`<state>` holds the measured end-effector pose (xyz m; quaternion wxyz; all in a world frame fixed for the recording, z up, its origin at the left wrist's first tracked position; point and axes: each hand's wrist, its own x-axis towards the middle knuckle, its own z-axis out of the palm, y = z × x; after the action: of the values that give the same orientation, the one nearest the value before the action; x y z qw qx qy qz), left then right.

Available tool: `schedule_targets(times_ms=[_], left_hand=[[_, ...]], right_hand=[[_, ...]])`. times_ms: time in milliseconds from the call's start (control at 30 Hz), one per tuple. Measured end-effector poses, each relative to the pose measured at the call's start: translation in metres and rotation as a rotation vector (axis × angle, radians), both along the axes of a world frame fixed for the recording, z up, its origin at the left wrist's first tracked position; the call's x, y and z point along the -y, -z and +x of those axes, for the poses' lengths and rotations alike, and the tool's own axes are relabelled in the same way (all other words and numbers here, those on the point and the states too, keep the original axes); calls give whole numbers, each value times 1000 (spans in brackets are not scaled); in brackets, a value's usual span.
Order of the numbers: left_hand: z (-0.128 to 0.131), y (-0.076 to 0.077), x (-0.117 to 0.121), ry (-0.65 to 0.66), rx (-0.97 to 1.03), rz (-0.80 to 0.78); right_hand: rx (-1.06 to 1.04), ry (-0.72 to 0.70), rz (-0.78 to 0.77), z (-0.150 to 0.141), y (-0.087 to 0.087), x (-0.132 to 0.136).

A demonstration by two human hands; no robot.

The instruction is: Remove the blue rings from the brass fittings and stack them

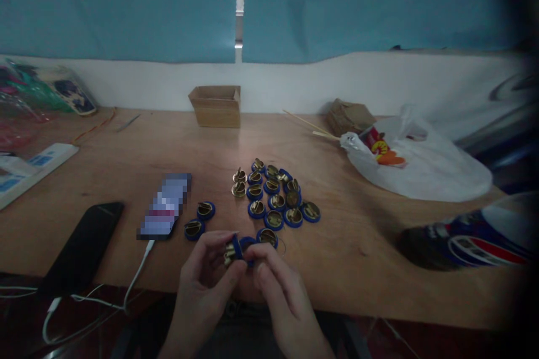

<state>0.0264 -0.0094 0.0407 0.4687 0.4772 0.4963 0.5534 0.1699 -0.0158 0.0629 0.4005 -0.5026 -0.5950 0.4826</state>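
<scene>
My left hand [206,283] is closed in a pinch around a blue-rimmed round brooch [236,247], tilted on edge with its brass-coloured clip back facing left. My right hand [281,286] meets it from the other side, thumb and forefinger pressed together on blue material at the brooch; the fingers partly hide it. Just beyond the hands lies a cluster of similar brooches [277,202], clip backs up. Two more brooches [206,210] lie apart on the left. Two bare brass clip backs [239,189] sit by the cluster's left side.
On the wooden table [177,146], a phone with a lit screen [164,207] and a black phone [86,241] lie left, with white cables. A cardboard box [218,109] stands at the back. On the right are a plastic bag [438,168] and a Pepsi bottle [467,241]. A power strip [37,171] lies far left.
</scene>
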Motion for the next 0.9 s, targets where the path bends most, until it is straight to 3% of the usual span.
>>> schedule_targets(times_ms=[100, 233, 400, 567, 900], left_hand=[[-8, 0, -10, -5, -290, 67], [-20, -3, -29, 67, -751, 219], [-19, -16, -50, 265, -1014, 235], [-15, -19, -60, 426, -1154, 198], [-32, -12, -53, 350, -1138, 161]], right_hand=[[-5, 71, -33, 8, 3, -6], [59, 284, -17, 31, 11, -16], [150, 412, 42, 60, 21, -21], [262, 414, 36, 70, 30, -15], [385, 268, 52, 56, 24, -19]])
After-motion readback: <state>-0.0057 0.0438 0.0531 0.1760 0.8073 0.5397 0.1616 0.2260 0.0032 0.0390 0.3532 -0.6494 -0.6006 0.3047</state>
